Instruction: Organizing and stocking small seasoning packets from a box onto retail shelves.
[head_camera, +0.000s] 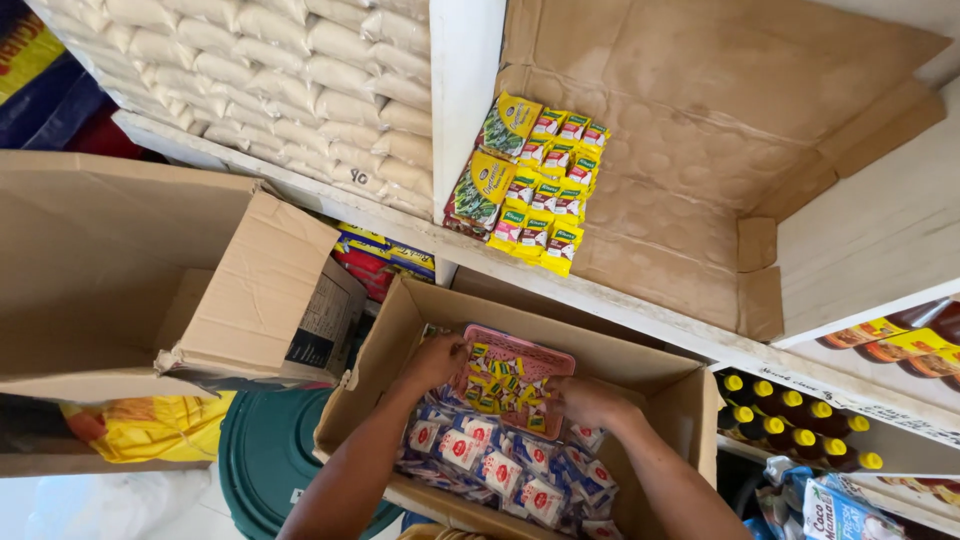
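Shop storeroom, seen from above. White wooden shelves (640, 310) run across frame, white upright divider (465, 90) between bays. Left bay stacked with pale sacks (290, 90); right bay lined with brown cardboard (720, 110), yellow-green sachets (530, 185) at its near corner. Lower shelf at right holds yellow-capped bottles (800, 425). Empty open carton (150, 270) at left. Teal drum lid (265, 460) below, pale floor (120, 505) beside it. Even, bright light.

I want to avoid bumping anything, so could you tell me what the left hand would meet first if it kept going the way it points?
The left hand points toward the pink packet it already grips; past that, probably the far wall of the open carton, though depth is unclear.
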